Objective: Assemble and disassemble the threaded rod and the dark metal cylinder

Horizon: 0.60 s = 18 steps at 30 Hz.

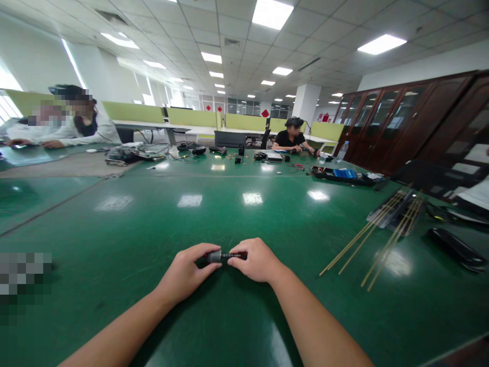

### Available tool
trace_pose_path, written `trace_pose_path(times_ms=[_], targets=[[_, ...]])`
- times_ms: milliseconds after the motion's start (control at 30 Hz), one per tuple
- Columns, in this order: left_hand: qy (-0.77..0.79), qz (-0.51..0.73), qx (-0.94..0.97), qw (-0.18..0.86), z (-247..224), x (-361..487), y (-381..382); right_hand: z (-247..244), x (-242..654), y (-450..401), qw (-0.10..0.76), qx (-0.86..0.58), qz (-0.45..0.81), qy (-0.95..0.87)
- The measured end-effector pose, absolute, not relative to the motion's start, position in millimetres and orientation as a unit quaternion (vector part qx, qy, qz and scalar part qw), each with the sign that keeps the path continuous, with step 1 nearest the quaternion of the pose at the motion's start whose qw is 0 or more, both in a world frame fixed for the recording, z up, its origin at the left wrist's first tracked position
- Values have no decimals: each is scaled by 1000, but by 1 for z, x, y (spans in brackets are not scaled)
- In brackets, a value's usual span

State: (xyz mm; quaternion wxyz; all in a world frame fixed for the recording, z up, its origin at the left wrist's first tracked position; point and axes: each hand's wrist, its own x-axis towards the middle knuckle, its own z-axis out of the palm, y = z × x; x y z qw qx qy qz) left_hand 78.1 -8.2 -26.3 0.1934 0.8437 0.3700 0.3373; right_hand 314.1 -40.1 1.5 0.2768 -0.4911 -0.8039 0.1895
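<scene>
Just above the green tabletop (171, 224), my two hands meet near the middle of the view. My left hand (191, 267) grips a dark grey cylinder (215, 256) between thumb and fingers. From its right end a thin dark ribbed shaft (226, 256) reaches toward my right hand (255, 260), whose thumb and fingers pinch the far end. Whether cylinder and shaft are one piece I cannot tell. My fingers hide parts of both.
Several thin yellow rods (359, 237) lie at the right, near a black case (456, 248). A tray with blue items (344, 174), a bottle (343, 151) and electronics stand farther back. One person (292, 137) sits opposite, others at the left.
</scene>
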Motion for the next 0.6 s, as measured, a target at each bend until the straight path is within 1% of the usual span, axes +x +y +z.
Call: trace_pose_path(times_ms=[600], targets=[[368,341,846,181,-26,77,-7,1,317,-39,264,-493,149,-815]])
